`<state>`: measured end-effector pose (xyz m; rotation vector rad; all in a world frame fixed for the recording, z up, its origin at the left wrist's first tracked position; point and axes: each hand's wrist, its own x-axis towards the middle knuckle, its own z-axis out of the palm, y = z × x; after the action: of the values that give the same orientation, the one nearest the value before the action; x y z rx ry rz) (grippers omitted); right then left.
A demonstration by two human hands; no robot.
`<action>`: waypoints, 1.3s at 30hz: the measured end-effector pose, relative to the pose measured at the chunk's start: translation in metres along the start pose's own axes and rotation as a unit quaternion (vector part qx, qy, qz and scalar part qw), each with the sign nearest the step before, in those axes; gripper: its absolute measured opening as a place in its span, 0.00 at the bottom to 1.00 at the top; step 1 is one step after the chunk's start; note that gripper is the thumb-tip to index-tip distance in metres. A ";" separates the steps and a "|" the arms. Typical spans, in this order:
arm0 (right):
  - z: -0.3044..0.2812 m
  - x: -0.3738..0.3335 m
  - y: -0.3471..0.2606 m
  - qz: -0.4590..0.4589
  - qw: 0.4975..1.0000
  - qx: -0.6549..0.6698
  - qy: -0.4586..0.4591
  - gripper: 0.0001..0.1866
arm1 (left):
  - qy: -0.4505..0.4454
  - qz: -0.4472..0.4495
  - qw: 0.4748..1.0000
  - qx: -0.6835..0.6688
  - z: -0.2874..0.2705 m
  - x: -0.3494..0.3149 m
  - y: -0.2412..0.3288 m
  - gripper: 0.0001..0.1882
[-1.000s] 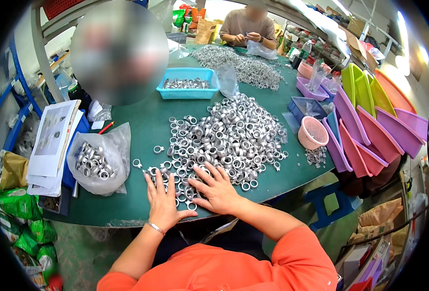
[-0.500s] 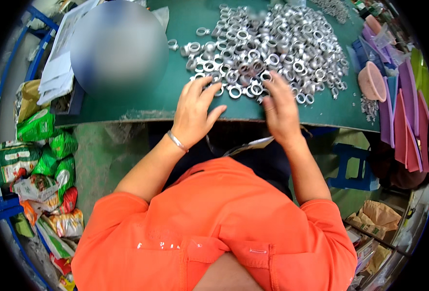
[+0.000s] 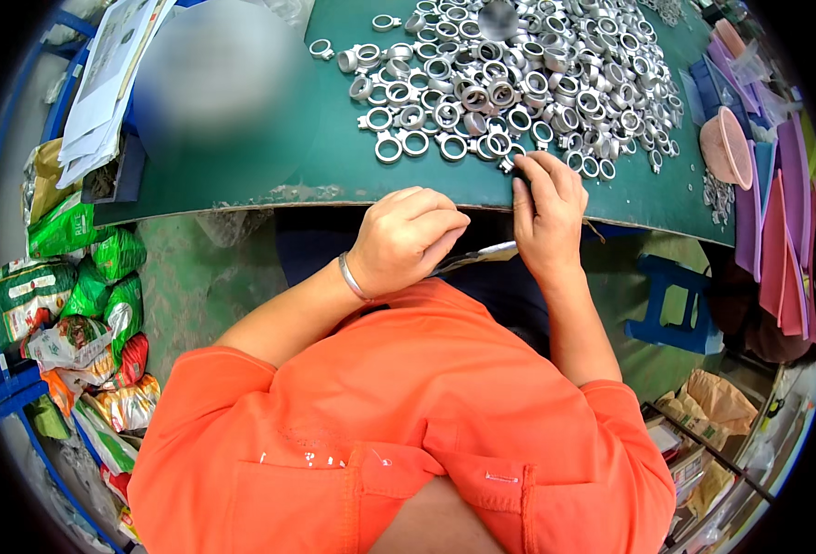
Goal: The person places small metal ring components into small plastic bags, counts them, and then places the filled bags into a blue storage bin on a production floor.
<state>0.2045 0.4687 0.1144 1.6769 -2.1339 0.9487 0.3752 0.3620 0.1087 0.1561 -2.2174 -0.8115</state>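
Note:
Many silver metal rings (image 3: 453,147), each with a small stub on its side, lie in a loose pile on the green tabletop (image 3: 334,166). My left hand (image 3: 408,235) is drawn back to the table's near edge, above my lap. Its fingers are curled together and whatever they hold, if anything, is hidden. At the near side of the pile, my right hand (image 3: 554,208) has its fingers bent, thumb and forefinger a little apart. The fingertips are beside a ring (image 3: 511,157) and seem to touch it.
Papers (image 3: 103,111) are stacked at the left of the table. A pink basket (image 3: 726,148) and purple and pink panels (image 3: 773,231) stand on the right. A blue stool (image 3: 671,305) is below the table; colourful bags (image 3: 85,305) are piled at the left.
My left hand has pulled back from the pile toward me, and its spread fingers have curled in. My right hand stays by the near rings. The view has shifted slightly.

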 end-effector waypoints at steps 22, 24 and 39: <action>0.023 0.018 -0.019 -0.032 0.995 0.090 0.042 0.12 | 0.069 -0.083 0.993 0.043 0.000 0.018 -0.014 0.09; 0.022 0.020 -0.022 -0.031 0.996 0.081 0.037 0.11 | 0.108 -0.081 0.991 0.002 -0.001 0.017 -0.013 0.10; 0.027 0.021 -0.026 -0.069 0.990 0.124 0.017 0.09 | 0.157 -0.060 0.986 -0.013 -0.003 0.010 -0.020 0.16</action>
<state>0.2276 0.4325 0.1151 1.8787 -1.9143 1.2321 0.3678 0.3417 0.1044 0.3819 -1.9134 -0.8184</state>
